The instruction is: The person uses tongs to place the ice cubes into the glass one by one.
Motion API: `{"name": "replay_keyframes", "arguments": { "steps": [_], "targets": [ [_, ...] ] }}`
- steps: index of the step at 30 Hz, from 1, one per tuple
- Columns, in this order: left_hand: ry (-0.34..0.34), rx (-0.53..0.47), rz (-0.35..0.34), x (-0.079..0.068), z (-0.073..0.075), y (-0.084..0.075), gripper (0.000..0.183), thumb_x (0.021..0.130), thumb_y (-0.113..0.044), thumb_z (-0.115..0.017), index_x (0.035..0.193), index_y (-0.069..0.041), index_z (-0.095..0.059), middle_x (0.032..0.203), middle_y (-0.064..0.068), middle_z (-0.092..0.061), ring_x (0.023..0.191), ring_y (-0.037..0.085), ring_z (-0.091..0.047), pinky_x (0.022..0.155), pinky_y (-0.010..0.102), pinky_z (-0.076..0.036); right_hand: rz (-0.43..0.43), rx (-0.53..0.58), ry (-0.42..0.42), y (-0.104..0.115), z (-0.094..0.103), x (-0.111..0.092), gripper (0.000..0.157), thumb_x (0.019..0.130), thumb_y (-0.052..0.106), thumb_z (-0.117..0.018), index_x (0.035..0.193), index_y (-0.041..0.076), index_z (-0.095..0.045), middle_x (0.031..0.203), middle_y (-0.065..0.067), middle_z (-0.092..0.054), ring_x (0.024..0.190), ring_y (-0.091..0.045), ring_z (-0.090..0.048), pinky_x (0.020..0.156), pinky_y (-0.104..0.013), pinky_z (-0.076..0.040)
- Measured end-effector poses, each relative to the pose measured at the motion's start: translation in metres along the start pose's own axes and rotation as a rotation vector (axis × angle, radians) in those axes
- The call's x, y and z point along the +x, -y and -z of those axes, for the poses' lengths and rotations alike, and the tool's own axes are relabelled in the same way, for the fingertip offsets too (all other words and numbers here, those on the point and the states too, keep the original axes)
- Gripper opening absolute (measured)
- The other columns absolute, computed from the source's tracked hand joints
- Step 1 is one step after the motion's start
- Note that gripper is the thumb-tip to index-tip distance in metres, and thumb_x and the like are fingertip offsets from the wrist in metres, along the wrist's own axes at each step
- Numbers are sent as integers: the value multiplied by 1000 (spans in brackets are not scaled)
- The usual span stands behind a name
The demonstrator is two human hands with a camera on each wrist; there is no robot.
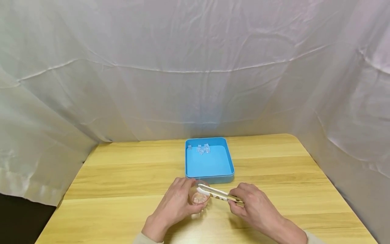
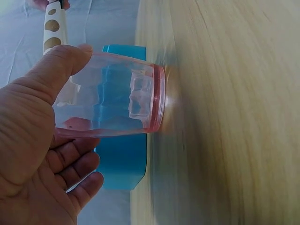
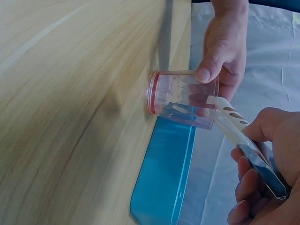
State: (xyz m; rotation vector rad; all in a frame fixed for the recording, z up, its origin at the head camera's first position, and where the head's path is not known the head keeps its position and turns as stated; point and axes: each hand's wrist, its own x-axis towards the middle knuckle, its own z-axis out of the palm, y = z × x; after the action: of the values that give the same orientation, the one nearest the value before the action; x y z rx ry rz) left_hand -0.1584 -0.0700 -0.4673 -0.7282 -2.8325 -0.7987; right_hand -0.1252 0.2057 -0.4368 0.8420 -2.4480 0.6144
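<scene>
My left hand (image 1: 173, 205) grips a clear, pink-tinted cup (image 2: 117, 112) that stands upright on the table. Thumb and fingers lie on opposite sides near its rim. At the cup's bottom lie clear cubes (image 2: 139, 96) that look like ice cubes; how many is hard to tell. My right hand (image 1: 257, 206) holds a pair of tongs (image 1: 214, 193) with white tips and a metallic handle. Their tips are at the cup's mouth, seen through its wall in the left wrist view. I cannot tell whether a cube is between them.
Just beyond the cup sits a shallow blue tray (image 1: 210, 169), with several clear cubes (image 1: 206, 149) towards its back and left. Both rest on a light wooden table (image 1: 122, 186). Pale grey curtains (image 1: 152, 95) hang behind the table and along both sides.
</scene>
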Motion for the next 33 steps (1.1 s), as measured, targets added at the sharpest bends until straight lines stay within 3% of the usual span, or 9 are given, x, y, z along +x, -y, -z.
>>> {"name": "replay_keyframes", "arguments": {
  "steps": [12,23,33],
  "targets": [
    [14,-31,20,-2,-2,2,70,80,-48,-89,132,-9,-64,123,0,-68,115,15,-55,101,37,-53,-54,-26,-41,-3,4,9,17,77,10,-85,87,18,-74,77,16,-58,71,4,-45,57,-16,-44],
    [32,-39,32,-2,-2,3,73,80,-49,-89,134,-9,-62,126,1,-67,119,16,-55,103,38,-53,-243,-54,21,-28,3,39,4,89,10,-78,93,10,-77,76,8,-58,66,-4,-44,57,-23,-43],
    [36,-65,45,-3,-2,3,76,80,-48,-90,136,-7,-61,129,2,-67,120,18,-55,104,40,-52,-387,-100,90,-49,-11,58,9,93,12,-70,94,5,-76,76,0,-58,63,-12,-44,57,-28,-41]
  ]
}}
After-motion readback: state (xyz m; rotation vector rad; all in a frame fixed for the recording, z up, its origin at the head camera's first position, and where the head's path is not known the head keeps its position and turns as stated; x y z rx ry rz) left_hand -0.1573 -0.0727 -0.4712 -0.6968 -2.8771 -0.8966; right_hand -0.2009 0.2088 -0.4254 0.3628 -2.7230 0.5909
